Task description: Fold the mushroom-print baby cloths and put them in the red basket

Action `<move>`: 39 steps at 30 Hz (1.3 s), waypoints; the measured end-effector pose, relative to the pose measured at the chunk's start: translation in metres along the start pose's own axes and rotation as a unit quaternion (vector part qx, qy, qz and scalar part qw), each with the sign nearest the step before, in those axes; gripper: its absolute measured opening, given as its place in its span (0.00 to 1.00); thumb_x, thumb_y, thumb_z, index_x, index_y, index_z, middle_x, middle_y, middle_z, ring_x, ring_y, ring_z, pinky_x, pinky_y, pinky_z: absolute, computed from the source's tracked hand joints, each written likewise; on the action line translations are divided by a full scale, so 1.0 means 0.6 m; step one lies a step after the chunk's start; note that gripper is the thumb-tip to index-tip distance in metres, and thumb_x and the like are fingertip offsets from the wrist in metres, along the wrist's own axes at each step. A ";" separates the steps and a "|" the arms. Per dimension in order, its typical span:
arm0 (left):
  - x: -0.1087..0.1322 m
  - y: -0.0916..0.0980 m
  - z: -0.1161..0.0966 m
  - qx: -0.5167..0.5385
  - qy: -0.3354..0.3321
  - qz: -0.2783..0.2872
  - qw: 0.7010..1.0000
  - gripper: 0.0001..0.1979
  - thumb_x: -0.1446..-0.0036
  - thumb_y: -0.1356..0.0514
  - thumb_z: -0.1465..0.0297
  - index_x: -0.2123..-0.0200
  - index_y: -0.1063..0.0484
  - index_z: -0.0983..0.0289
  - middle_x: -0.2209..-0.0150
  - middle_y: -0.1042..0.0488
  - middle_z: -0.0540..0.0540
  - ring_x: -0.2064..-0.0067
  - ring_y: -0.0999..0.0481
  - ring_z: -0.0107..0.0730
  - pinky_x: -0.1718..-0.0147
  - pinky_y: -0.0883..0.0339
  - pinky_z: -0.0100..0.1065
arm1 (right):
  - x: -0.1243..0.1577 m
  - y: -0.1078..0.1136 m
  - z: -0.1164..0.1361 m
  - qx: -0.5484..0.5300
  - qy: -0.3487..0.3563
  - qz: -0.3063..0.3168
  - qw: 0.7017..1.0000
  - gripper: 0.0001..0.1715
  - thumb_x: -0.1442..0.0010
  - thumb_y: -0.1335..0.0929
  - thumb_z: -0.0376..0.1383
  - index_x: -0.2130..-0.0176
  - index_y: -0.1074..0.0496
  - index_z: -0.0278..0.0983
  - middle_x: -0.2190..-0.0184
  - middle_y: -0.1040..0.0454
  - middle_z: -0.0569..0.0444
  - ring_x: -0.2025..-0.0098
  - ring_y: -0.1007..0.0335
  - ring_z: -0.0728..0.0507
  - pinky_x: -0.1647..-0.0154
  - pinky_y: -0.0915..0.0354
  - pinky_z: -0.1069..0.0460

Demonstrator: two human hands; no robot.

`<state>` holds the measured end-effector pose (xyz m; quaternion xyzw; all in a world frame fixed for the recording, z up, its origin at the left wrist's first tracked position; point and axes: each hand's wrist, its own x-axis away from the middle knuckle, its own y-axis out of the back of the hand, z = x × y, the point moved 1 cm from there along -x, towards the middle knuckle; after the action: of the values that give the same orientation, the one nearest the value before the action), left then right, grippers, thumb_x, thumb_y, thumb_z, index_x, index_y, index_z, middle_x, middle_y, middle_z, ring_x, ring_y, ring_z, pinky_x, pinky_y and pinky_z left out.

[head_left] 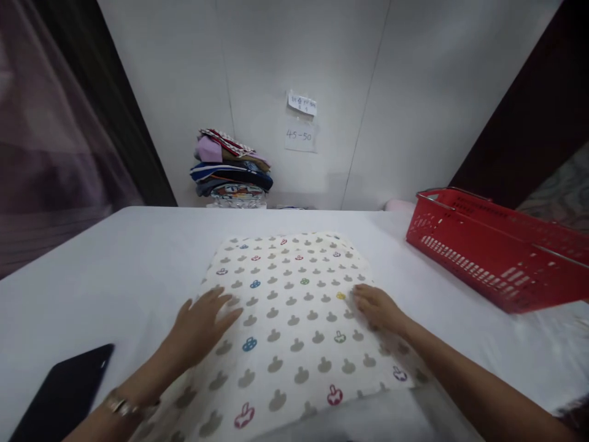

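A white cloth (294,301) printed with grey and coloured mushrooms lies spread on the white table in front of me. My left hand (202,322) rests at the cloth's left edge, fingers stretched out and thumb apart. On the opposite edge, my right hand (377,307) lies with its fingers extended over the fabric, slightly blurred. Neither hand grips anything. At the near end, a plain whitish layer (368,417) overlaps the print; whether it belongs to the same cloth I cannot tell.
A red plastic basket (478,245) stands on the right of the white table (151,245). Folded clothes (232,166) are stacked at the back, before a wall with paper labels (301,135). A dark flat device (64,393) lies at the near left.
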<state>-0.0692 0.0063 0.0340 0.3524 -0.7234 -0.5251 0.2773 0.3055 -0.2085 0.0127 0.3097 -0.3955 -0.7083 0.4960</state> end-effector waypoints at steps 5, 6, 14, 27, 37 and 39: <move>-0.118 0.006 -0.114 -0.019 -0.042 -0.005 0.999 0.32 0.43 0.54 0.51 0.42 0.38 0.65 0.36 0.49 0.61 0.35 0.54 0.48 0.40 0.62 0.52 | -0.144 0.041 -0.019 -0.051 -0.133 -0.122 0.982 0.21 0.41 0.39 0.41 0.53 0.27 0.37 0.52 0.26 0.50 0.51 0.30 0.41 0.49 0.36 0.49; -0.140 -0.002 -0.131 -0.024 -0.047 -0.012 0.999 0.31 0.42 0.55 0.52 0.42 0.39 0.65 0.36 0.50 0.61 0.35 0.55 0.47 0.40 0.62 0.51 | -0.174 0.045 -0.023 -0.046 -0.147 -0.131 0.979 0.22 0.41 0.39 0.41 0.52 0.28 0.35 0.52 0.26 0.49 0.51 0.30 0.41 0.50 0.36 0.49; -0.223 -0.097 -0.148 -0.054 -0.060 -0.062 0.995 0.30 0.39 0.57 0.54 0.39 0.43 0.65 0.36 0.50 0.61 0.35 0.54 0.46 0.40 0.62 0.52 | -0.318 0.046 -0.058 0.017 -0.175 -0.130 0.976 0.22 0.44 0.37 0.40 0.54 0.28 0.30 0.57 0.25 0.43 0.57 0.29 0.38 0.58 0.36 0.49; -0.226 -0.113 -0.137 -0.059 -0.070 -0.091 0.992 0.30 0.40 0.57 0.54 0.40 0.42 0.65 0.36 0.48 0.59 0.35 0.52 0.45 0.39 0.64 0.51 | -0.227 -0.028 0.007 0.169 0.183 -0.070 0.966 0.17 0.37 0.42 0.34 0.64 0.25 0.36 0.65 0.27 0.47 0.60 0.36 0.42 0.58 0.42 0.49; -0.230 -0.119 -0.132 -0.044 -0.067 -0.096 0.992 0.31 0.40 0.56 0.53 0.40 0.41 0.64 0.36 0.47 0.58 0.35 0.52 0.44 0.39 0.64 0.50 | -0.262 0.015 -0.009 -0.013 -0.044 -0.117 0.992 0.21 0.38 0.43 0.44 0.63 0.27 0.37 0.68 0.25 0.53 0.66 0.32 0.46 0.65 0.39 0.54; -0.230 -0.118 -0.133 -0.045 -0.065 -0.094 0.992 0.30 0.40 0.56 0.53 0.40 0.42 0.64 0.36 0.47 0.58 0.35 0.51 0.44 0.39 0.64 0.50 | -0.291 0.035 -0.028 0.005 -0.133 -0.138 0.981 0.20 0.39 0.42 0.43 0.63 0.26 0.37 0.67 0.24 0.53 0.65 0.31 0.45 0.66 0.40 0.54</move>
<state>0.0901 0.0575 -0.0146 0.3710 -0.6796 -0.6021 0.1948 0.3842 -0.0512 0.0308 0.2671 -0.4143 -0.8030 0.3350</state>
